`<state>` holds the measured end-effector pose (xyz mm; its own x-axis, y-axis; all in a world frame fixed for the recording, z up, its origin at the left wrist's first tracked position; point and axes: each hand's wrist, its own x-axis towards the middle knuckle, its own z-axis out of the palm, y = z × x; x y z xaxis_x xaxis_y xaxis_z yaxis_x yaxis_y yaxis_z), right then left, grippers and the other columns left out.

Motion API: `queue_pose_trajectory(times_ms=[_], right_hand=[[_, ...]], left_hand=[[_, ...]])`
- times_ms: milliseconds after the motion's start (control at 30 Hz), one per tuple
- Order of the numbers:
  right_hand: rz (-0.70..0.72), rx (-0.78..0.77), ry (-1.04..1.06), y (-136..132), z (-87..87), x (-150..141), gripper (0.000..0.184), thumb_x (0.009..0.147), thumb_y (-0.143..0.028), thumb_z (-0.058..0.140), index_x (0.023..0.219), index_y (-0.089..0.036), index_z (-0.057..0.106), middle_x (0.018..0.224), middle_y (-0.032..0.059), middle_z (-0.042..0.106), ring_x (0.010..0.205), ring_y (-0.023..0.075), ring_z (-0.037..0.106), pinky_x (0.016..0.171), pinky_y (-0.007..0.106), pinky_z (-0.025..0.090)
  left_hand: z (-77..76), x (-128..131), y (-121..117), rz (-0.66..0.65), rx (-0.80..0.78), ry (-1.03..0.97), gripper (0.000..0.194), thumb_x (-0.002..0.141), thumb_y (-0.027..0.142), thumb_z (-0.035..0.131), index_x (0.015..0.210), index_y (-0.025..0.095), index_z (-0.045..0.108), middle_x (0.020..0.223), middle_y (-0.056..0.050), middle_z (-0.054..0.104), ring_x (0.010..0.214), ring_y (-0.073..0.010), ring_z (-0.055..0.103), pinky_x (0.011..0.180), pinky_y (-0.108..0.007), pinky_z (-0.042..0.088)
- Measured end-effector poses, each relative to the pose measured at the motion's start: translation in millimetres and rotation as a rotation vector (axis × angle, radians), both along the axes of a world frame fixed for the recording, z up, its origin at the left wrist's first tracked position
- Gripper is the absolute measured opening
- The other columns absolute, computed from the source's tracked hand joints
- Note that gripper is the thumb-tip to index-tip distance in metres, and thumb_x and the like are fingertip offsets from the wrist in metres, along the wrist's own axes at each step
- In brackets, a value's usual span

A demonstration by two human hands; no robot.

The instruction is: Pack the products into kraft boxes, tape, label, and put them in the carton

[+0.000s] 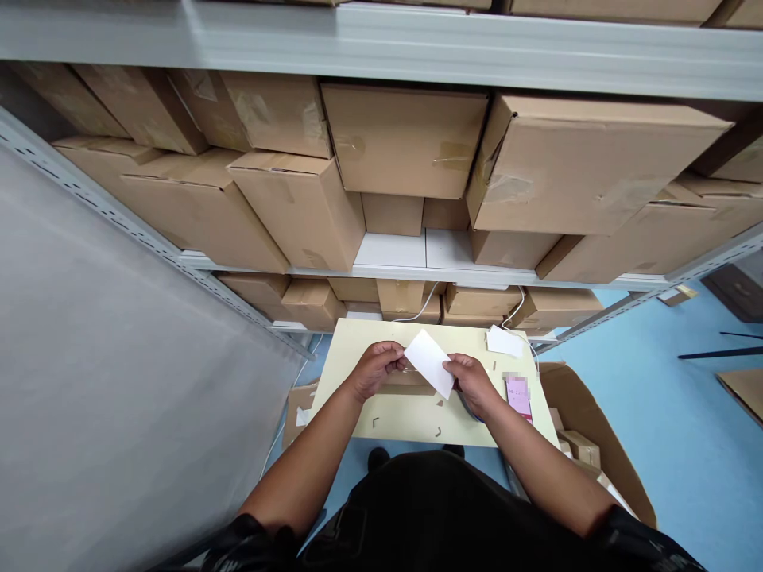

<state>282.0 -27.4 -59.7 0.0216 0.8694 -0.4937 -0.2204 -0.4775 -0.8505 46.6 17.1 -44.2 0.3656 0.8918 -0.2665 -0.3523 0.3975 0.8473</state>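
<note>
A white paper sheet [429, 362] is stretched between my hands, tilted, above a cream-coloured table [363, 417]. My left hand [379, 369] pinches its left corner between thumb and fingers. At its right edge my right hand [470, 381] has the thumb pressed on top, with the fingers underneath. Behind the sheet lies a small cardboard box [411, 378], partly covered by it. Under my right hand a dark round edge shows, mostly hidden. Further right on the table are a phone [517, 396] with a pink screen and more white paper [504, 342].
Metal shelving [381, 40] packed with cardboard boxes [405, 139] rises in front of me. A white cable [424, 302] runs down behind the table. At the right stands a large open carton [620, 453] with small boxes inside. A grey wall [119, 357] borders the left side.
</note>
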Motion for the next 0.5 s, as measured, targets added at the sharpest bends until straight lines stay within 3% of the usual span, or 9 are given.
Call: queue_pose_trajectory(times_ms=[233, 333, 400, 500], right_hand=[[0.021, -0.003, -0.008, 1, -8.4, -1, 0.03, 0.066, -0.042, 0.079, 0.083, -0.019, 0.073, 0.07, 0.0028, 0.07, 0.061, 0.0173, 0.059, 0.059, 0.029, 0.042], [0.095, 0.009, -0.058, 3, -12.2, -4, 0.03, 0.07, -0.044, 0.074, 0.087, -0.019, 0.073, 0.078, 0.005, 0.071, 0.069, 0.0201, 0.063, 0.063, 0.031, 0.048], [0.107, 0.11, -0.236, 5, -9.5, -7, 0.033, 0.073, -0.043, 0.072, 0.097, -0.02, 0.074, 0.09, 0.0066, 0.071, 0.081, 0.0232, 0.065, 0.071, 0.035, 0.052], [-0.039, 0.425, -0.621, 4, 5.8, -14, 0.031, 0.077, -0.039, 0.073, 0.104, -0.024, 0.071, 0.105, 0.0079, 0.067, 0.098, 0.0259, 0.062, 0.087, 0.041, 0.052]], left_hand=[[-1.7, 1, -2, 0.0, -0.021, -0.03, 0.028, 0.07, 0.037, 0.088, 0.076, 0.013, 0.073, 0.068, -0.004, 0.066, 0.066, -0.0133, 0.059, 0.07, -0.027, 0.047], [-2.3, 4, -4, -0.001, -0.029, -0.054, 0.032, 0.069, 0.039, 0.09, 0.076, 0.014, 0.072, 0.069, -0.003, 0.066, 0.067, -0.0132, 0.059, 0.071, -0.027, 0.047], [-2.9, 7, -5, 0.004, -0.013, -0.054, 0.033, 0.069, 0.041, 0.09, 0.076, 0.014, 0.072, 0.071, -0.004, 0.067, 0.069, -0.0134, 0.059, 0.073, -0.027, 0.047], [-3.9, 12, -7, 0.019, 0.025, -0.022, 0.035, 0.071, 0.044, 0.09, 0.077, 0.014, 0.072, 0.074, -0.004, 0.067, 0.071, -0.0138, 0.059, 0.075, -0.027, 0.045]])
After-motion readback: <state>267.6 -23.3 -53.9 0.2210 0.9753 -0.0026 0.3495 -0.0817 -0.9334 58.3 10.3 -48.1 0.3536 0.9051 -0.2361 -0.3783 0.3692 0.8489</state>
